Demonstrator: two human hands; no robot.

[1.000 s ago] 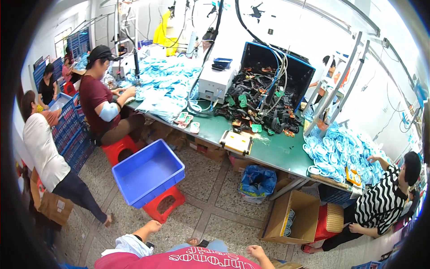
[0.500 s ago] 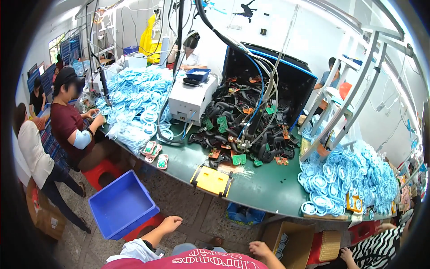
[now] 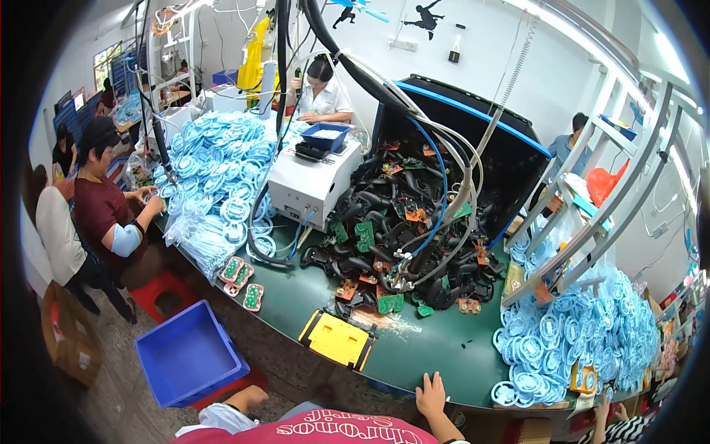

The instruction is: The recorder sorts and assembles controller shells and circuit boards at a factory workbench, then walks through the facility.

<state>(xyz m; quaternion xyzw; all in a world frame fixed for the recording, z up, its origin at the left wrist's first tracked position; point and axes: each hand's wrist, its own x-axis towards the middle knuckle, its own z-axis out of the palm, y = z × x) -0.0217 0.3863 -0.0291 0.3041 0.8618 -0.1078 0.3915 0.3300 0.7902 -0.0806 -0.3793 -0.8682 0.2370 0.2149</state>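
Observation:
My right hand (image 3: 431,396) lies with its fingers stretched out on the near edge of the green table (image 3: 414,362), holding nothing. Low over the floor beside the blue bin (image 3: 185,355) is my left hand (image 3: 248,398); its fingers are too unclear to read. A yellow panel with black bands (image 3: 338,340) sits at the table edge, left of my right hand. Beyond it spreads a heap of black game controllers (image 3: 444,285) mixed with green circuit boards (image 3: 390,303) and orange ones. They spill from a large black box with a blue rim (image 3: 473,111).
Light-blue plastic rings are piled at left (image 3: 214,159) and right (image 3: 584,333). A white machine (image 3: 310,181) carries a blue tray (image 3: 325,136). Cables hang over the controllers. A grey metal frame (image 3: 629,214) rises at right. Co-workers sit at left, at the back and lower right.
My right hand has come up from below the table onto its edge. My left hand has drawn back toward the lower left. The view has shifted, with the table nearer.

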